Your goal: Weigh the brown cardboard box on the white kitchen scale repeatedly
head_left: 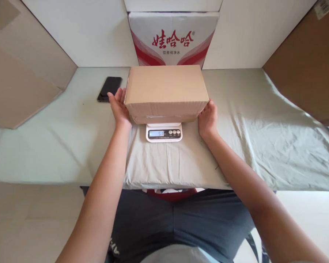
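Observation:
A closed brown cardboard box (166, 91) rests on a small white digital scale (163, 132), whose lit display shows digits. My left hand (120, 107) lies flat against the box's left side with fingers extended. My right hand (208, 118) presses against the box's right lower corner. Both hands touch the box from opposite sides. Whether they bear its weight I cannot tell. The scale stands on a grey-green cloth (249, 138) that covers the table.
A black phone (109, 88) lies on the cloth left of the box. A white carton with red print (173, 38) stands behind the box. Large cardboard sheets lean at the left (19, 73) and right (309, 62).

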`<state>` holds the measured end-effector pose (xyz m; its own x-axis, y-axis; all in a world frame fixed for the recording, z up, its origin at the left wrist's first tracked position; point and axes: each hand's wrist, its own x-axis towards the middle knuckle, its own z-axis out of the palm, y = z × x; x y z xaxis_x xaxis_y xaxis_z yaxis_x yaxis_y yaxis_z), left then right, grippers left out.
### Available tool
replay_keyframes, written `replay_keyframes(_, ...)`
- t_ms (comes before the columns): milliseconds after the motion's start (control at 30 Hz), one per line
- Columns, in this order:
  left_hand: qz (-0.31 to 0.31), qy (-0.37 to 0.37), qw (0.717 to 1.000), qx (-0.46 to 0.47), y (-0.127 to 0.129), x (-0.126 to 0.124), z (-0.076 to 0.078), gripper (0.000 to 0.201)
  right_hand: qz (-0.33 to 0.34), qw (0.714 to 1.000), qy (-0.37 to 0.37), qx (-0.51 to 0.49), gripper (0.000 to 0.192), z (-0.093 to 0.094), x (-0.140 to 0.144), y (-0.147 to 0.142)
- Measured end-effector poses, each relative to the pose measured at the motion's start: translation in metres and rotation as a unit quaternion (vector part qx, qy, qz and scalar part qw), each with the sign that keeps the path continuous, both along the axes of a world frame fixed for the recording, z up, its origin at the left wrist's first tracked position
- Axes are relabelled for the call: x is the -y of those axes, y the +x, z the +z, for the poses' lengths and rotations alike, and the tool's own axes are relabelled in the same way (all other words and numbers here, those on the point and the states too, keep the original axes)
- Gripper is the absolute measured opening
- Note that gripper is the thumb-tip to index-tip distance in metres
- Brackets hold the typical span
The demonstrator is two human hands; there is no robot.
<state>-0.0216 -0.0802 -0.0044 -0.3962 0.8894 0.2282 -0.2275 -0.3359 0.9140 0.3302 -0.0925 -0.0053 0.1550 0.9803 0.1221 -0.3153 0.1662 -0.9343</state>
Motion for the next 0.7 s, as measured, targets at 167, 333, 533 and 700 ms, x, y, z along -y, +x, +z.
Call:
replay_keyframes(167,0.017,-0.040,0.998,0.038,0.024,0.039,0.027,0.095,-0.004,1.000,0.001,-0.014,0.079,0.012,0.012,-0.006)
replay_keyframes(333,0.032,-0.024,0.999,-0.011,0.044,0.074,0.035,0.097,0.028,0.999,0.039,0.017,0.086,0.021,0.024,-0.010)
replay_keyframes(533,0.041,-0.017,0.998,-0.049,0.046,0.088,0.031,0.105,0.071,0.993,0.076,0.049,0.088,0.031,0.037,-0.013)
replay_keyframes(700,0.030,0.016,0.997,-0.072,0.055,0.091,0.032,0.106,0.101,0.984,0.133,0.066,0.076,0.033,0.044,-0.018)
